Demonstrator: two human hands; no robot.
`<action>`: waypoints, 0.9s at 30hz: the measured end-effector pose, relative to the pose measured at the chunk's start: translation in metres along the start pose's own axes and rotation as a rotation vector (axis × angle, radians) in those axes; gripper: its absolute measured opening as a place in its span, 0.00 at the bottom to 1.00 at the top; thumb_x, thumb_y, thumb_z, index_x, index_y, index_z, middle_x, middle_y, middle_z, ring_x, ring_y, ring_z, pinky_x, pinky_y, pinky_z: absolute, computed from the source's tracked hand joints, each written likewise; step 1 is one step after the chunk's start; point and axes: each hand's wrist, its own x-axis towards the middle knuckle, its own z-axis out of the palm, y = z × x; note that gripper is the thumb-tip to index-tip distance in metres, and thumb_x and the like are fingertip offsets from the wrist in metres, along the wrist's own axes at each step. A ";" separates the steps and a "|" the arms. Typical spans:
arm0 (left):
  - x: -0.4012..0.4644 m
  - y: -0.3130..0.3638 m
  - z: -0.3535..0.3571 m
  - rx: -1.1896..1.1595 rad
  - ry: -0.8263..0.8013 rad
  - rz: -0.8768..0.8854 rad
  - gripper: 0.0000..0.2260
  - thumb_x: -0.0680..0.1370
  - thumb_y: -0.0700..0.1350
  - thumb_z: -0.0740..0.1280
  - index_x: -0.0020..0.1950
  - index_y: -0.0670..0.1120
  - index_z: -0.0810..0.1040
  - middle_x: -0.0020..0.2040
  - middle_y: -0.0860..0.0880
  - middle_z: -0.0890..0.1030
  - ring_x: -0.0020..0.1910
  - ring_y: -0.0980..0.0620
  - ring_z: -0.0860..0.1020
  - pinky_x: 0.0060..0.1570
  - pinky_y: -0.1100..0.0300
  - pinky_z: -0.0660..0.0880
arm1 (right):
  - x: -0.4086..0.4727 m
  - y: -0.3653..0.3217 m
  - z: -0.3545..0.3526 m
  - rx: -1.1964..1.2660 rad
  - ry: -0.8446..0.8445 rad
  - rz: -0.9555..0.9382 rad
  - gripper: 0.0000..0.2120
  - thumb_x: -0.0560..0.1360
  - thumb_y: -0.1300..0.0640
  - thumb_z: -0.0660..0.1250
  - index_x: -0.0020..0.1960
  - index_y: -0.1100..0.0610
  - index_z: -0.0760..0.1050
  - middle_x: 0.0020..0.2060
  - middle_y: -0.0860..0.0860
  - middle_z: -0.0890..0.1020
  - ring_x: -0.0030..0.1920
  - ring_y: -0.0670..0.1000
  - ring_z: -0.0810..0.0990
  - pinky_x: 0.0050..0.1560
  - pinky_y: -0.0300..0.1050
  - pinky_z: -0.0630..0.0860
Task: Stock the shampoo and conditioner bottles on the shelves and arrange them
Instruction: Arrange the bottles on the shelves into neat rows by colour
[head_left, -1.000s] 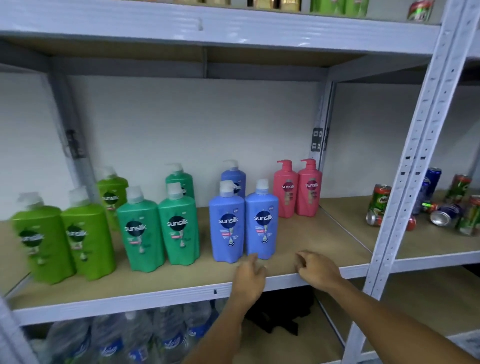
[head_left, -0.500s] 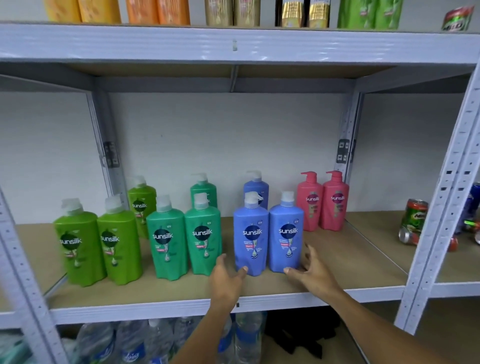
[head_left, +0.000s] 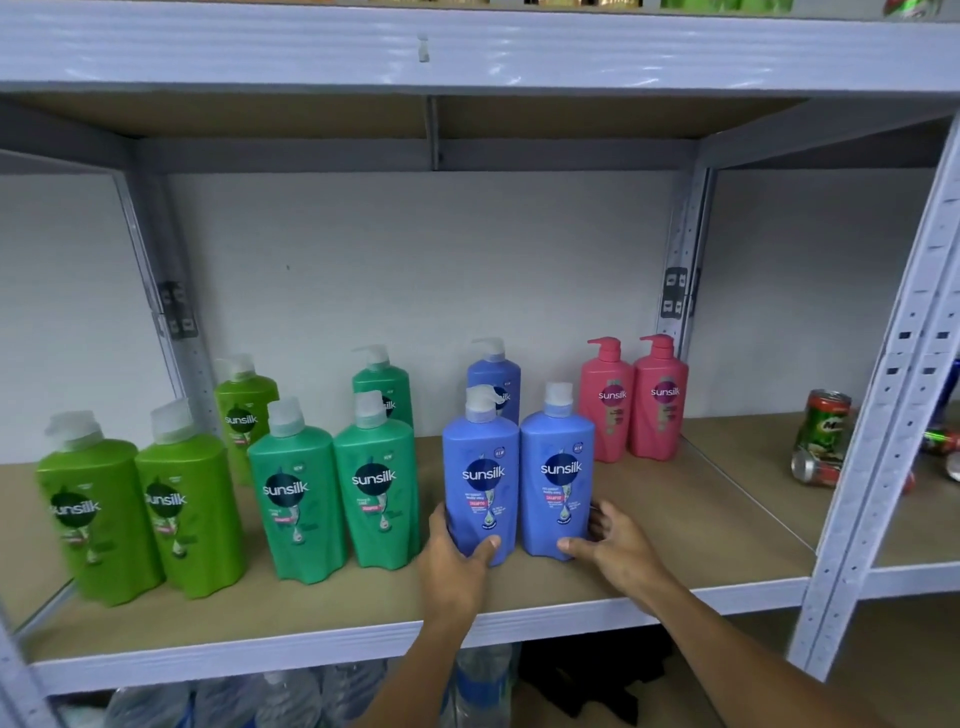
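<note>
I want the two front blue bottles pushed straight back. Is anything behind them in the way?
Yes. A third blue bottle stands behind the left front blue bottle, blocking it. Behind the right front blue bottle the shelf looks bare to the wall. The left hand and right hand already touch them.

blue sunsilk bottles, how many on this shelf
3: two in front side by side, front-left blue bottle under the left hand, front-right blue bottle under the right hand; rear blue bottle behind them. More may be hidden.
</note>
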 end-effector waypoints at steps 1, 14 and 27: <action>0.002 0.000 0.002 0.002 0.013 0.000 0.31 0.70 0.41 0.76 0.69 0.47 0.68 0.58 0.50 0.80 0.51 0.54 0.79 0.52 0.59 0.76 | 0.002 0.001 0.000 0.004 0.002 -0.003 0.29 0.65 0.72 0.75 0.60 0.54 0.70 0.54 0.49 0.80 0.54 0.44 0.80 0.49 0.35 0.77; 0.049 -0.012 0.025 0.064 0.065 -0.001 0.24 0.69 0.41 0.76 0.63 0.44 0.73 0.54 0.50 0.81 0.47 0.53 0.78 0.49 0.61 0.73 | 0.046 0.010 0.002 0.029 0.019 -0.035 0.28 0.67 0.73 0.73 0.60 0.52 0.69 0.52 0.45 0.80 0.52 0.39 0.79 0.46 0.31 0.76; 0.117 -0.028 0.052 0.026 0.073 -0.008 0.24 0.67 0.40 0.77 0.60 0.48 0.73 0.53 0.52 0.81 0.50 0.51 0.80 0.54 0.53 0.77 | 0.091 0.007 0.008 -0.071 0.003 -0.107 0.32 0.60 0.67 0.81 0.59 0.50 0.74 0.51 0.45 0.84 0.48 0.41 0.83 0.44 0.35 0.77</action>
